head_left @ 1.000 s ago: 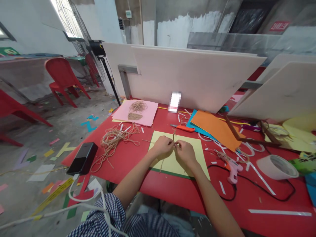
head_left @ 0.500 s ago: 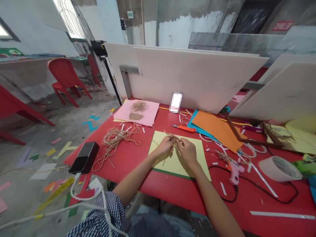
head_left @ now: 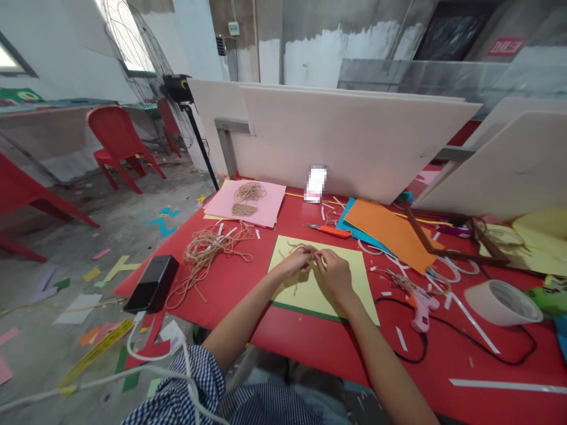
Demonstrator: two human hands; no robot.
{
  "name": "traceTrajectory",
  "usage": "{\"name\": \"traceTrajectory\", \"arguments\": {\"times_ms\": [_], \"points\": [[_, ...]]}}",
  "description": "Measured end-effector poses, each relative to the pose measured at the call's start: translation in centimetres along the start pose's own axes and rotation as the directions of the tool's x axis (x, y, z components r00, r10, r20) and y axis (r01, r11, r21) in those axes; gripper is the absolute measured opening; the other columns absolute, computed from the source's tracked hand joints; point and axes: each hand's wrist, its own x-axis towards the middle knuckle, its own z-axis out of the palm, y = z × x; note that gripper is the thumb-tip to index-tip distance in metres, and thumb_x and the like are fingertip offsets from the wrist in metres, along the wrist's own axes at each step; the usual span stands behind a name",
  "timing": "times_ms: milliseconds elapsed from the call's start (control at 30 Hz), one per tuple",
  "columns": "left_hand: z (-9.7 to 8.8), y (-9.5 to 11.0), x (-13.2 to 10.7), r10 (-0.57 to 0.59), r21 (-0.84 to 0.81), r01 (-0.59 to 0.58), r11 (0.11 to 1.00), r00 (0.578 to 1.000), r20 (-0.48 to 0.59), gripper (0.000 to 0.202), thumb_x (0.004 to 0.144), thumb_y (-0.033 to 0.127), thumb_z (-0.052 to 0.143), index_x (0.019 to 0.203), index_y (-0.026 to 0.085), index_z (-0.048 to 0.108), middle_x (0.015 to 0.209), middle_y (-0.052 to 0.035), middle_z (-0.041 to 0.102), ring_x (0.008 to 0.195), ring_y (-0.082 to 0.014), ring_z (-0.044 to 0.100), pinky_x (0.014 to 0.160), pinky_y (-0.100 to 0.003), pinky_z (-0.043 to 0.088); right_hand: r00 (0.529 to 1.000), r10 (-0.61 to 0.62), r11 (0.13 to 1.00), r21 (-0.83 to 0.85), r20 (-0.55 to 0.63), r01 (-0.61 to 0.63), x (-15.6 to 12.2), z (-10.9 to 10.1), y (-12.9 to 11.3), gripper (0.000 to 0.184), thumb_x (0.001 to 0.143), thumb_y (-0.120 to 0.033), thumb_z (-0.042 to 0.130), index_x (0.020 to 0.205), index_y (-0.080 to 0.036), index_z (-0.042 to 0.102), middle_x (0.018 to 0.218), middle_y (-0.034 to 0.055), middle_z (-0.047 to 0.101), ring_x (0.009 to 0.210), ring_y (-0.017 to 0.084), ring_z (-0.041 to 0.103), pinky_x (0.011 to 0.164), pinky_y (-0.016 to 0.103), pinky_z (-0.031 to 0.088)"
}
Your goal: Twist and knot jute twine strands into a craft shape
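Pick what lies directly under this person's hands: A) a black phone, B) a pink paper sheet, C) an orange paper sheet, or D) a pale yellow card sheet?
D. The left hand and right hand pinch jute twine just above the pale yellow card, which spreads out beneath both hands.

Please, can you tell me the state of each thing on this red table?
Left hand: pinching a short jute twine.
Right hand: pinching the same twine.
Yellow card: lying flat under the hands.
Loose twine heap: tangled.
Pink card: flat, with twine coils on it.
Pink glue gun: lying on its side, black cord trailing.
Tape roll: lying on its side.
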Motion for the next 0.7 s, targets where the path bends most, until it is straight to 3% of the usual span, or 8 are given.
{"name": "traceTrajectory", "arguments": {"times_ms": [100,167,233,333,433,533,600,700], "points": [[0.2,-0.2,0.0,0.136,0.096,-0.129,0.987,0.989,-0.064,0.011,0.076,0.010,0.050,0.085,0.017,0.054,0.057,0.0087,0.040,0.041,-0.0050,0.035,0.044,-0.017,0.029,0.978,0.209,0.962,0.185,-0.019,-0.202,-0.1,0.4,-0.7,0.032,0.094,-0.043,0.047,0.082,-0.019,0.063,0.075,0.0058,0.068,0.069,0.019,0.060,0.064,0.027,0.039],[0.4,-0.2,-0.2,0.257,0.213,-0.232,0.949,0.961,-0.101,0.014,0.077,0.009,0.050,0.087,0.017,0.055,0.059,0.0080,0.041,0.047,-0.0068,0.039,0.049,-0.019,0.032,0.938,0.347,0.878,0.347,0.010,-0.329,-0.1,0.8,-1.3,0.032,0.089,-0.047,0.050,0.076,-0.019,0.061,0.066,0.0028,0.063,0.062,0.018,0.055,0.060,0.027,0.038],[0.5,-0.2,-0.4,0.368,0.360,-0.304,0.882,0.921,-0.124,0.017,0.077,0.008,0.049,0.089,0.017,0.056,0.061,0.0071,0.041,0.053,-0.0089,0.042,0.054,-0.021,0.034,0.895,0.443,0.744,0.533,0.058,-0.403,-0.1,1.3,-1.9,0.032,0.083,-0.050,0.055,0.073,-0.020,0.060,0.064,0.0019,0.062,0.062,0.017,0.054,0.059,0.027,0.038],[0.7,-0.2,-0.9,0.484,0.585,-0.323,0.744,0.864,-0.138,0.021,0.076,0.007,0.050,0.093,0.018,0.057,0.068,0.0040,0.048,0.062,-0.0121,0.048,0.060,-0.023,0.037,0.837,0.527,0.493,0.749,0.147,-0.442,-0.1,1.8,-2.4,0.032,0.074,-0.051,0.063,0.069,-0.019,0.060,0.067,0.0019,0.063,0.067,0.017,0.056,0.062,0.026,0.041],[0.7,-0.4,-1.3,0.550,0.736,-0.291,0.611,0.825,-0.131,0.028,0.079,0.008,0.049,0.103,0.018,0.057,0.083,-0.0018,0.059,0.071,-0.0155,0.056,0.068,-0.027,0.043,0.773,0.572,0.272,0.826,0.273,-0.493,-0.1,1.9,-2.5,0.032,0.064,-0.049,0.072,0.067,-0.019,0.061,0.061,-0.0015,0.057,0.060,0.013,0.050,0.055,0.024,0.037],[0.7,-0.6,-1.5,0.594,0.825,-0.276,0.493,0.800,-0.087,0.035,0.083,0.013,0.048,0.117,0.019,0.054,0.102,-0.0079,0.064,0.084,-0.0204,0.061,0.078,-0.033,0.047,0.707,0.596,0.110,0.833,0.381,-0.542,0.1,1.6,-2.4,0.033,0.059,-0.046,0.078,0.069,-0.019,0.062,0.050,-0.0089,0.040,0.045,0.006,0.030,0.043,0.022,0.021],[0.7,-0.8,-1.5,0.603,0.857,-0.266,0.441,0.795,-0.064,0.035,0.085,0.015,0.047,0.119,0.019,0.052,0.107,-0.0094,0.065,0.091,-0.0224,0.063,0.081,-0.035,0.048,0.682,0.603,0.038,0.838,0.415,-0.544,0.2,1.3,-2.3,0.034,0.057,-0.045,0.080,0.068,-0.019,0.061,0.047,-0.0119,0.030,0.042,0.004,0.020,0.041,0.022,0.013],[0.7,-0.8,-1.6,0.601,0.889,-0.271,0.369,0.799,-0.006,0.026,0.088,0.015,0.045,0.111,0.019,0.056,0.106,-0.0100,0.065,0.095,-0.0233,0.063,0.081,-0.034,0.049,0.674,0.597,-0.024,0.849,0.436,-0.529,0.4,1.0,-2.3,0.036,0.056,-0.043,0.082,0.066,-0.020,0.056,0.048,-0.0124,0.027,0.041,0.004,0.018,0.040,0.022,0.010]]}}
